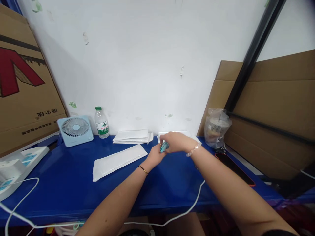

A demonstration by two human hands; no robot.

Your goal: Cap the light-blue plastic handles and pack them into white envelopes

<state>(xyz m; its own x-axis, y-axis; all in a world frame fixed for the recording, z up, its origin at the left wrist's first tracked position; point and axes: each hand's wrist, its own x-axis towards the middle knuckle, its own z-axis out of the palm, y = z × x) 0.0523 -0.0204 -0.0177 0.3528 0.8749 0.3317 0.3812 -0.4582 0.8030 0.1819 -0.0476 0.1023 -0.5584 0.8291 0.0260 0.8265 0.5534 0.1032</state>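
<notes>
A small, smooth pale-blue object (164, 147) sits between the two hands, above the glossy blue worktop (169, 186). The right hand (177, 141) arches over it, fingers bent and closed on it; the left hand (156, 155) meets it from the other side, fingers curled, though whether it grips cannot be told. Near the left hand lies a long, flat white packet (119, 161) with a slightly shiny, creased surface. Thin white packets (131, 135) are stacked behind, by the matte, scuffed wall (147, 65).
</notes>
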